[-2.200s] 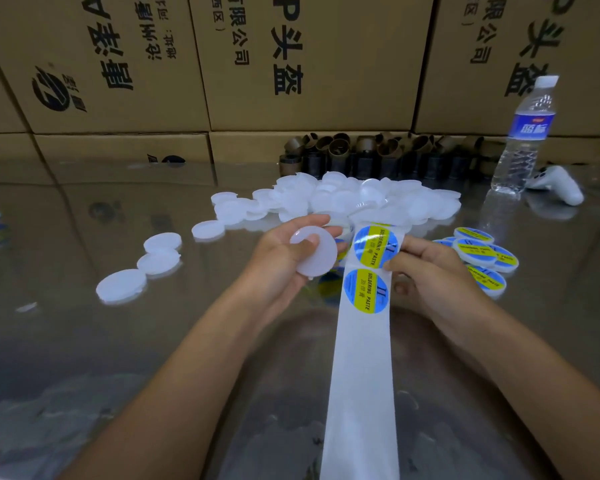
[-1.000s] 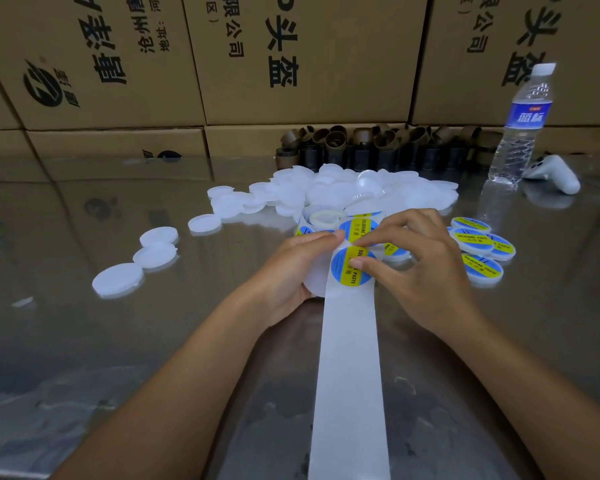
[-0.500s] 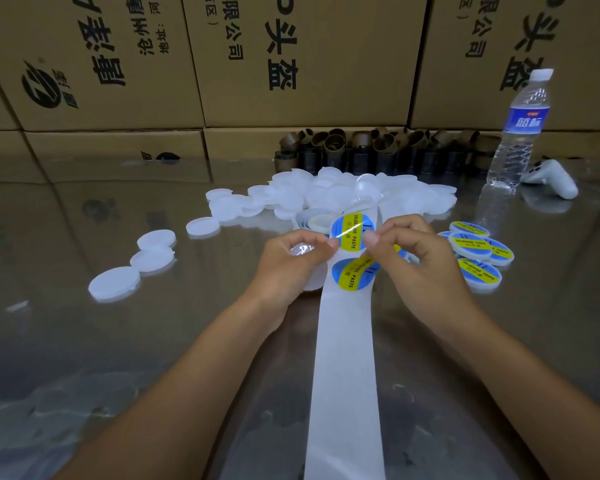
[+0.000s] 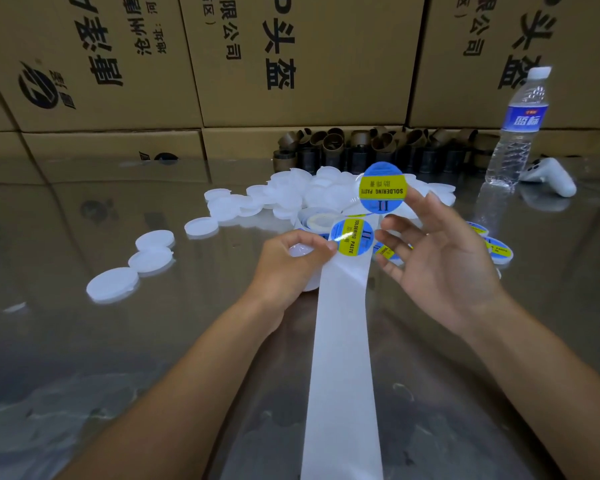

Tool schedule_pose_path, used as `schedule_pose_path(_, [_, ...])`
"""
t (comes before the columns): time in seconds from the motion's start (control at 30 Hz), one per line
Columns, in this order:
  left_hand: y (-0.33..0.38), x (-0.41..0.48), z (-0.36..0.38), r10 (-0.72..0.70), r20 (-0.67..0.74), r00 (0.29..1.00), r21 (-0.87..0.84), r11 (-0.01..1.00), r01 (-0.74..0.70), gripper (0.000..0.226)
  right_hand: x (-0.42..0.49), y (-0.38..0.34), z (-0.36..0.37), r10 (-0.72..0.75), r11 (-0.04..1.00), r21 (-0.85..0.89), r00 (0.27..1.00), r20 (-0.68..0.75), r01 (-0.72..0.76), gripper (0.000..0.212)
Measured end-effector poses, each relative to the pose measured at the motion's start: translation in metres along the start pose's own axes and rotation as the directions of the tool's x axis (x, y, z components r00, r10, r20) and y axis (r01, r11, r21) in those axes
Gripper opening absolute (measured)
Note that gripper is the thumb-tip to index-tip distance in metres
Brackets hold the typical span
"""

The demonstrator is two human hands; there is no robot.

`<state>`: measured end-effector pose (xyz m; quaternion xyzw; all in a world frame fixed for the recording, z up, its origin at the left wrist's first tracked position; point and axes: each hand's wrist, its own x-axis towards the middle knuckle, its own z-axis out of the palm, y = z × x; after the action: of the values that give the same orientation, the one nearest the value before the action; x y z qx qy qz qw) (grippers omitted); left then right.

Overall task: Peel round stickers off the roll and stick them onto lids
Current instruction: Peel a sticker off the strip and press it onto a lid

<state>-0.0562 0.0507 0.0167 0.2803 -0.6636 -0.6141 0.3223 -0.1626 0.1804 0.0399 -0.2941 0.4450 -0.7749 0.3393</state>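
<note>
My left hand (image 4: pixel 288 268) grips a plain white lid (image 4: pixel 300 251), and its thumb pins the edge of the white backing strip (image 4: pixel 343 341) beside a blue-and-yellow sticker (image 4: pixel 352 237) still on the strip. My right hand (image 4: pixel 440 261) is raised palm up with its fingers spread. A peeled sticker (image 4: pixel 383 187) clings to its index fingertip, held in the air above the strip. The sticker roll (image 4: pixel 321 220) lies just behind my hands. A heap of bare lids (image 4: pixel 291 197) sits further back.
Stickered lids (image 4: pixel 497 247) lie to the right behind my right hand. Three loose white lids (image 4: pixel 151 259) lie at the left. A water bottle (image 4: pixel 518 133) and a white handheld device (image 4: pixel 551 180) stand at back right, with cardboard tubes (image 4: pixel 361 147) along the stacked boxes (image 4: pixel 291 64).
My right hand peeled the front sticker off the strip and lifted it up and to the right. My left hand stays on the lid and strip.
</note>
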Motion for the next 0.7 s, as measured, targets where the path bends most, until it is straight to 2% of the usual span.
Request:
schedule_pose_path(0.2, [-0.001, -0.001, 0.000, 0.008, 0.031, 0.999, -0.002, 1.000, -0.008, 0.010, 0.002, 0.004, -0.002, 0.036, 0.999, 0.033, 0.995, 0.096, -0.039, 0.029])
schedule_pose_path(0.33, [-0.001, -0.001, -0.001, 0.030, 0.021, 0.999, -0.025, 0.999, -0.030, 0.011, 0.003, 0.005, -0.003, 0.039, 0.998, 0.053, 0.993, 0.111, -0.045, 0.037])
schedule_pose_path(0.47, [0.005, 0.002, -0.002, 0.137, -0.196, 0.971, -0.082, 0.984, -0.155, 0.011, 0.004, 0.005, -0.002, 0.040, 0.997, 0.064, 0.994, 0.100, -0.047, 0.040])
schedule_pose_path(0.53, [0.011, 0.002, -0.003, 0.161, -0.255, 0.953, -0.195, 0.957, -0.214, 0.011, 0.004, 0.005, -0.002, 0.046, 0.997, 0.053, 0.994, 0.103, -0.051, 0.040])
schedule_pose_path(0.57, [0.014, 0.001, -0.004, 0.138, -0.222, 0.965, -0.327, 0.922, -0.207, 0.011, 0.004, 0.006, -0.001, 0.048, 0.997, 0.050, 0.993, 0.105, -0.053, 0.039])
schedule_pose_path(0.63, [0.019, -0.002, -0.005, 0.088, -0.007, 0.996, -0.582, 0.810, -0.075, 0.014, 0.004, 0.007, -0.001, 0.055, 0.997, 0.048, 0.992, 0.111, -0.061, 0.039])
schedule_pose_path(0.7, [0.020, -0.008, -0.004, 0.083, 0.288, 0.954, -0.630, 0.766, 0.123, 0.025, 0.003, 0.008, 0.000, 0.064, 0.996, 0.049, 0.990, 0.126, -0.071, 0.040])
